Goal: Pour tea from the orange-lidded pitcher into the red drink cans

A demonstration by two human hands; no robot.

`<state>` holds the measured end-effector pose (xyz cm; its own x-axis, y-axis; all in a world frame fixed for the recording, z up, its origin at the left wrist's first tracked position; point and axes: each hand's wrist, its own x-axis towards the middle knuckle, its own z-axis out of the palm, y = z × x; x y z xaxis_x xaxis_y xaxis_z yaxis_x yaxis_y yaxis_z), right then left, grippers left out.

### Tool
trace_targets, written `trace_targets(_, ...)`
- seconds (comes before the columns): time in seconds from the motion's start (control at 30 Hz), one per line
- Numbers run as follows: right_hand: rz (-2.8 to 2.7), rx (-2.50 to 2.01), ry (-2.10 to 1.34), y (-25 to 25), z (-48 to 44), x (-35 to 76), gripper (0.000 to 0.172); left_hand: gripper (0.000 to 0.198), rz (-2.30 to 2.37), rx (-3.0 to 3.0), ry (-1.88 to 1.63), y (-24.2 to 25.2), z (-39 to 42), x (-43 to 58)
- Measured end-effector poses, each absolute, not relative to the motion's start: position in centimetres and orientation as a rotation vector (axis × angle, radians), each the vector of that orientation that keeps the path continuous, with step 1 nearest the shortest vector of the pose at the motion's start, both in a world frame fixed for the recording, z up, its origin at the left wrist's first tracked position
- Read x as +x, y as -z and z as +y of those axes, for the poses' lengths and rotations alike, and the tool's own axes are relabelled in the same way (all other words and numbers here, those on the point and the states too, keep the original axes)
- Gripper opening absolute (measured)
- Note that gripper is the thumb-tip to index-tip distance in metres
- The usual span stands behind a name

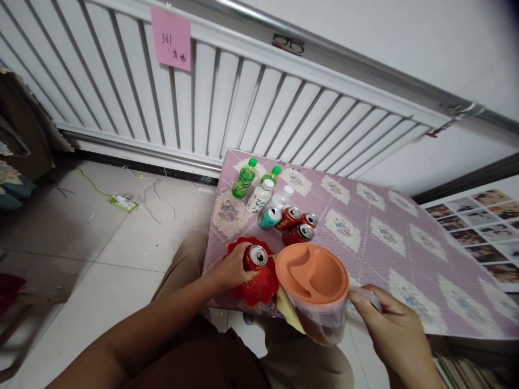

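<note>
L hand (235,271) wrapped rnd red can (253,261), ~upright; R hand (395,320) curled on jug (320,320) hdl (370,297); jug just R of can, contact unclear.

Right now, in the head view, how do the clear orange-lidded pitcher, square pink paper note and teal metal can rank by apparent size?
1. Pitcher
2. Pink note
3. Teal can
The pitcher's nearness may exaggerate its size.
</note>
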<state>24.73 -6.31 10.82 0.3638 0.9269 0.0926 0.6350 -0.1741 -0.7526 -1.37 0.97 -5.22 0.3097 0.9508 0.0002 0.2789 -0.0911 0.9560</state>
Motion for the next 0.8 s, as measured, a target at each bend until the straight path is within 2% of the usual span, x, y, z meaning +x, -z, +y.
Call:
trace_targets(0.47, -1.374, -1.897, -0.498, -10.95, -6.26, 24.61, 0.045, 0.07, 1.132, 1.603, -0.871, 5.71, 1.06, -1.36)
trace_targets(0.8, -1.379, -1.907, -0.493, -11.06, -6.26, 24.58, 0.043, 0.07, 1.128, 1.586, -0.869, 5.65, 1.02, -1.35)
